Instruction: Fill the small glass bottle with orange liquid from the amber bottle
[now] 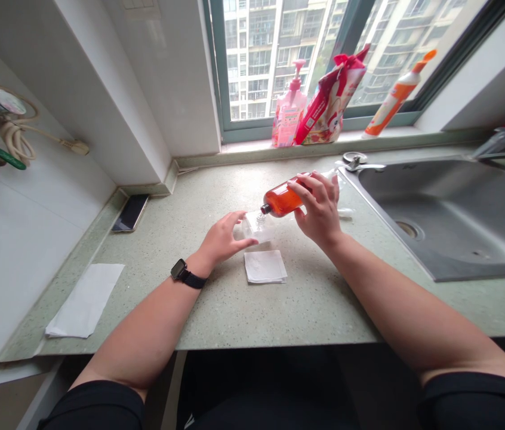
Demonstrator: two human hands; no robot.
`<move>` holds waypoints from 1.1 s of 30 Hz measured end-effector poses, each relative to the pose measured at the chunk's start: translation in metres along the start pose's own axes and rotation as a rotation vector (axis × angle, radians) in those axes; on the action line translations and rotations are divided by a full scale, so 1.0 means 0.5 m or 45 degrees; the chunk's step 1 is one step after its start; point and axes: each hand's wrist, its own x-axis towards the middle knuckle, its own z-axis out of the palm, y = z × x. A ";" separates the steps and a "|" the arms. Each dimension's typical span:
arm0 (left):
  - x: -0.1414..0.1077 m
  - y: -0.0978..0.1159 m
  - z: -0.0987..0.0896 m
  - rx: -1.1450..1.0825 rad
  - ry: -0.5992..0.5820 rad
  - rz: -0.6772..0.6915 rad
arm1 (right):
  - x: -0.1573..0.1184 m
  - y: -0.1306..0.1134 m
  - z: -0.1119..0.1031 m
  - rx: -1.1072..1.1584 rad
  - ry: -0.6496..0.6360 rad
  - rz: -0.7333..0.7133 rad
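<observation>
My right hand [319, 206] is wrapped round an amber bottle [283, 199] of clear orange plastic. The bottle lies tilted almost flat, its dark uncapped neck pointing left and down. Just below that neck is a small clear bottle [256, 229], gripped between the thumb and fingers of my left hand [223, 239]. Whether liquid runs between the two cannot be made out. A folded white paper towel [265, 267] lies on the counter right in front of the clear bottle. Behind my right hand, a white stick-like piece [346, 212] is partly hidden.
The steel sink [462, 209] with its tap [360, 166] takes up the right side. On the sill stand a pink pump bottle [289, 113], a red bag [335, 101] and an orange-white bottle [396, 98]. A phone [131, 213] and white paper [86, 300] lie at left.
</observation>
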 end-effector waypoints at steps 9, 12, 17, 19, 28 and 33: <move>0.000 0.000 -0.001 0.017 -0.021 -0.029 | -0.001 0.000 0.002 -0.018 0.043 -0.035; -0.001 0.003 -0.003 0.025 -0.025 -0.037 | -0.001 0.002 0.003 -0.014 0.046 -0.032; 0.000 0.008 -0.005 0.024 -0.010 -0.016 | -0.002 0.005 0.004 -0.011 0.048 -0.053; 0.001 0.007 -0.005 0.017 -0.004 -0.006 | -0.003 0.005 0.005 -0.015 0.047 -0.050; 0.000 0.000 -0.001 -0.015 0.004 -0.003 | -0.003 0.007 0.008 -0.024 0.046 -0.050; 0.001 0.001 -0.003 -0.015 -0.001 0.005 | -0.003 0.007 0.007 -0.031 0.054 -0.061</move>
